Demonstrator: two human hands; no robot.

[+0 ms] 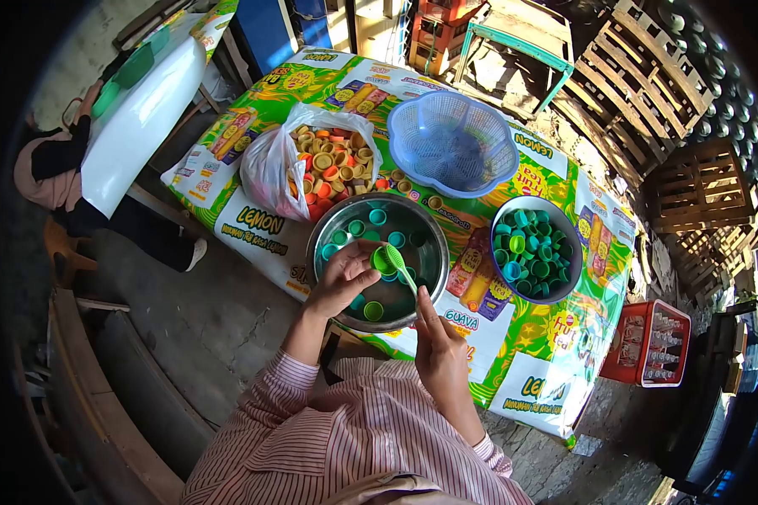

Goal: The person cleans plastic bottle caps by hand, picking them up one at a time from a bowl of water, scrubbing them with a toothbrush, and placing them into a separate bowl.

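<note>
My left hand (pixel 343 278) is closed on a green bottle cap (pixel 382 262), held above a metal basin (pixel 318 271). In my right hand (pixel 440 343) is a green toothbrush (pixel 407 276), its bristle end at the cap. Several green and teal caps (pixel 373 311) lie in the basin, which seems to hold water. To the right stands a bowl (pixel 574 273) heaped with green caps (pixel 532 246). Behind the basin, a white plastic bag (pixel 269 172) is full of orange, red and tan caps (pixel 335 164).
A blue plastic basket (pixel 455 139) sits at the back of the table, whose covering (pixel 253 223) is printed. A red bottle crate (pixel 648 343) stands on the floor to the right, near wooden pallets (pixel 640 71). At the left, another person (pixel 67 172) is beside a white surface.
</note>
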